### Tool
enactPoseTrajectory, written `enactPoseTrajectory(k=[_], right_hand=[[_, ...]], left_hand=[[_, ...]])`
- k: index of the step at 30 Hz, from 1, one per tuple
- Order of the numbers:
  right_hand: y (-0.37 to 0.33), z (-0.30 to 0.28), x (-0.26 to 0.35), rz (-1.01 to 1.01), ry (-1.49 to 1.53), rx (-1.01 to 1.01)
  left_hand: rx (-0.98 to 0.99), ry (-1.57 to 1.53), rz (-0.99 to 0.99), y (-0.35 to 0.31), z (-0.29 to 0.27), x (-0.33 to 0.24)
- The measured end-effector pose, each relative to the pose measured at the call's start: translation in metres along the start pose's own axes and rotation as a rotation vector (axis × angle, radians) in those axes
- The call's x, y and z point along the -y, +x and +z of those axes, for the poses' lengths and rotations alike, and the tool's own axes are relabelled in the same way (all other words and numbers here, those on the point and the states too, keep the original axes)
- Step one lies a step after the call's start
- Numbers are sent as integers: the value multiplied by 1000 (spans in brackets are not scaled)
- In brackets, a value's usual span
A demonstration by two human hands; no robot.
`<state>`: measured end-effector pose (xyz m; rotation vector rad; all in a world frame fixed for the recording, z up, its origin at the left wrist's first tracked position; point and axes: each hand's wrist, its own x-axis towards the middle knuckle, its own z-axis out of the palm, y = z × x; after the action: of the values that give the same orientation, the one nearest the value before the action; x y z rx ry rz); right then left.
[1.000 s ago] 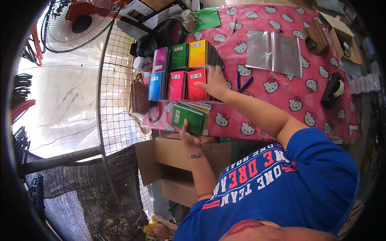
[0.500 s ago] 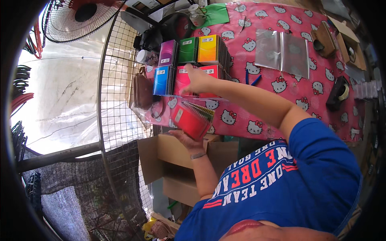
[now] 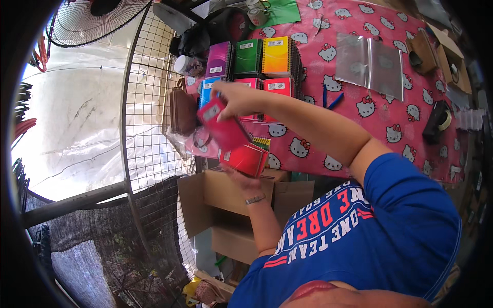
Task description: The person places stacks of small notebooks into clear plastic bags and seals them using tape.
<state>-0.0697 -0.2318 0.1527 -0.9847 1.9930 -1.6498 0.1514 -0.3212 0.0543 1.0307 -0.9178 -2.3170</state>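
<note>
Fingers (image 3: 221, 87) of my right hand (image 3: 237, 99) pinch a pink notebook (image 3: 229, 132) near its label end, probably to leave the lower end free just by the red notebook (image 3: 244, 158) in my left hand (image 3: 246, 181), whose hidden grip I can't tell. Other notebooks (image 3: 276, 55) lie stacked on the tabletop (image 3: 317, 141), seemingly sorted by colour for easy reach.

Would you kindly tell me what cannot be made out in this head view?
In the head view:
Pink notebook in the right hand: blurred, fine details lost.
Blue notebook stack: partly hidden by the right hand.
Left hand: partly hidden by the red notebook it holds.
Fan: top cut off by the upper edge.
</note>
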Motion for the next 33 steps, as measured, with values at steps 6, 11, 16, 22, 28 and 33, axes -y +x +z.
enactPoseTrajectory(k=[6,11,16,22,28,33], right_hand=[[45,70,-19,-212,-597,38],[46,82,-37,-414,-873,110],[-14,16,2,-643,-389,20],[-86,-57,-45,-252,370,731],[-181,-118,-67,-244,-78,223],[-308,-116,-16,239,-587,-190]], left_hand=[[425,-180,54,-10,1,-6],[318,-146,-150,-4,-8,13],[296,-42,-268,-30,8,34],[516,-64,-466,-49,58,75],[542,253,-471,-79,76,131],[544,571,-363,-102,80,156]])
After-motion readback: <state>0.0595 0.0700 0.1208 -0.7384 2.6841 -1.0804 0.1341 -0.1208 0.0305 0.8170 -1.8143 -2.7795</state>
